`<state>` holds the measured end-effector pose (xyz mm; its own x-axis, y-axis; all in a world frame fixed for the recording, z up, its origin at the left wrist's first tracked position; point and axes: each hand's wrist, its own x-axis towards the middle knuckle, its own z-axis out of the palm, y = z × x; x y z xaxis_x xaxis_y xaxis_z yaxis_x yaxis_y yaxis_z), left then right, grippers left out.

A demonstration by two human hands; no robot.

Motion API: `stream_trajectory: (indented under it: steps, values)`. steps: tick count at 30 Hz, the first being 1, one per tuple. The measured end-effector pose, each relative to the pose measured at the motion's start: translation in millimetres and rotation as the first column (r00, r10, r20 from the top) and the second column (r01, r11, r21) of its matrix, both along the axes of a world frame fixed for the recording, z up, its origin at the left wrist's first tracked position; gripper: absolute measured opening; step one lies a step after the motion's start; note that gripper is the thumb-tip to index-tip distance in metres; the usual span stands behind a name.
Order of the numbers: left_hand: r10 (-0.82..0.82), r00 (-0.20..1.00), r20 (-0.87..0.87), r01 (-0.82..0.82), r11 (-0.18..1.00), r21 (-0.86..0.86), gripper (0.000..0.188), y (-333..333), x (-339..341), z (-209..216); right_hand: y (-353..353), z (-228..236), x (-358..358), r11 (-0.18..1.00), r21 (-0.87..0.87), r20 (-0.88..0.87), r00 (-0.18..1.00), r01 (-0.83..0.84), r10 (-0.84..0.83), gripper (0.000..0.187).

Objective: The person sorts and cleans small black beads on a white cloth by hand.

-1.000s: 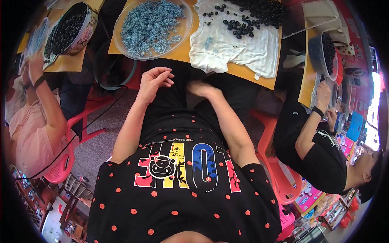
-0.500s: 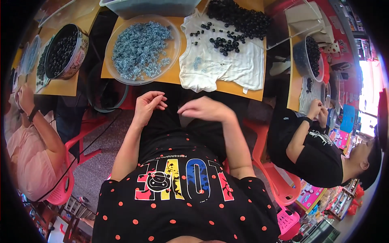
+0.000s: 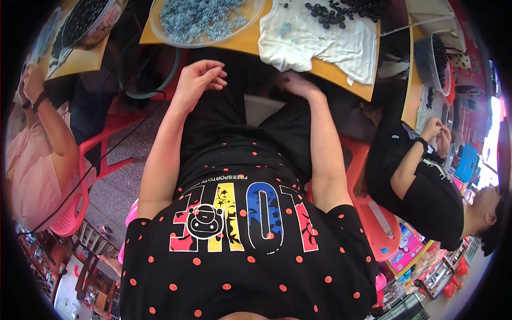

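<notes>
My left hand (image 3: 200, 80) hovers over my lap, just short of the table edge. Its fingers are curled in and the thumb presses near them; whatever they pinch, if anything, is too small to make out. Lower and to the right, my right hand (image 3: 296, 84) reaches into the shade under the table edge, its fingers dark and blurred. Beyond my left hand, a round clear tray (image 3: 255, 19) holds a heap of small pale-blue clear pieces (image 3: 200, 18). A white cloth garment (image 3: 288, 50) lies beyond my right hand, with black beads (image 3: 330, 15) strewn on it.
A pale box-like surface (image 3: 262, 108) shows between my legs. At left, a person in pink (image 3: 40, 149) sits by a tin of black beads (image 3: 88, 21). At right, a person in black (image 3: 426, 197) works beside a tub of black beads (image 3: 438, 61). Red plastic chairs (image 3: 373, 224) stand nearby.
The view has tipped down, so the table sits higher in it. My right hand has moved away from my left, rightward and under the table edge. My left hand keeps its curled pose.
</notes>
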<state>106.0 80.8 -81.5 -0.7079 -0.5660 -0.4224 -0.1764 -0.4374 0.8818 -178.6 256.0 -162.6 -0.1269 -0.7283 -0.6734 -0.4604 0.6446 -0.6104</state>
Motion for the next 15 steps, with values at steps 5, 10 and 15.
stream_trajectory:
  steps: [5, 10, 15]
  values:
    - [-0.013, 0.998, -0.06, 0.014, 1.0, 0.021, 0.027, -3, 10, 6, 12, 32, 1, 0.998, -0.045, -0.353, 0.935, -0.052, 0.033, 0.032]
    - [0.076, 0.996, -0.045, -0.074, 0.996, 0.041, 0.025, -4, 10, 2, 48, 50, 24, 0.961, 0.031, -0.365, 0.892, -0.275, 0.267, 0.03]
    - [0.069, 0.995, -0.07, -0.075, 0.994, -0.079, 0.025, -2, 5, -12, 55, 47, 34, 0.909, 0.048, -0.454, 0.801, -0.414, 0.389, 0.031]
